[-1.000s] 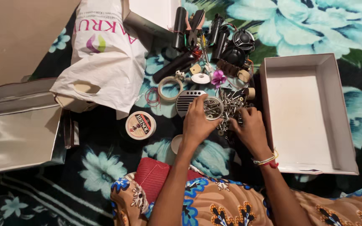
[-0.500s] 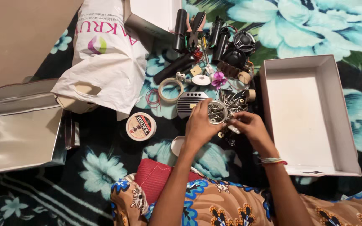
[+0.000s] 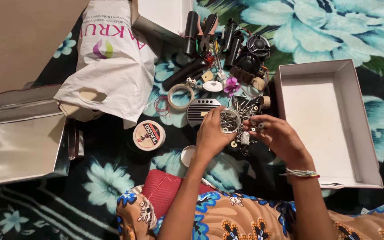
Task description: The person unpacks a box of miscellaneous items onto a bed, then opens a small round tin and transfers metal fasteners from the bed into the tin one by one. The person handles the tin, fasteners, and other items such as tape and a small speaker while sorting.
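Left hand (image 3: 212, 133) at frame centre, fingers curled around small round clear container (image 3: 230, 121) filled with screws. Right hand (image 3: 277, 137) just right of it, fingertips pinched on small metal piece (image 3: 259, 126). Loose pile of screws (image 3: 246, 106) directly above, touching grey slotted grille (image 3: 201, 109). Open white box (image 3: 323, 120) at right edge.

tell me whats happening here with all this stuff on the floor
A person sits over a floral cloth. Their left hand grips a small round container of screws, while the right hand pinches a small metal piece just beside it. Loose screws and bits lie scattered beyond, and an open white cardboard box sits to the right.
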